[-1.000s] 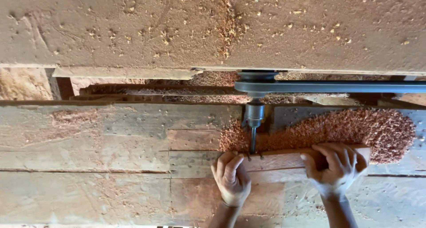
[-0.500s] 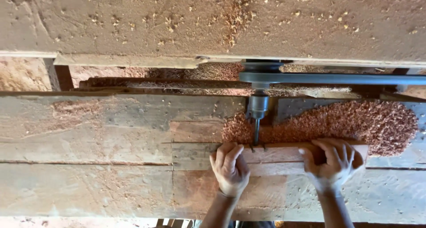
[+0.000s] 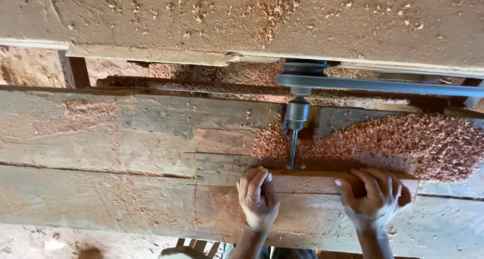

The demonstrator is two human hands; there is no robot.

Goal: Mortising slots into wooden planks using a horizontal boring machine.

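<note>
As hands [image 3: 258,198] grip, wood bar [image 3: 307,181] horiz., L-R

Heap of reddish wood shavings [image 3: 403,145] on the worn plank bench [image 3: 101,153], grey drive belt [image 3: 383,85] above

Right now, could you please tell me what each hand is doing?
Left hand: closed on the wooden piece, near the drill bit.
Right hand: closed on the same wooden piece, further along.
</note>
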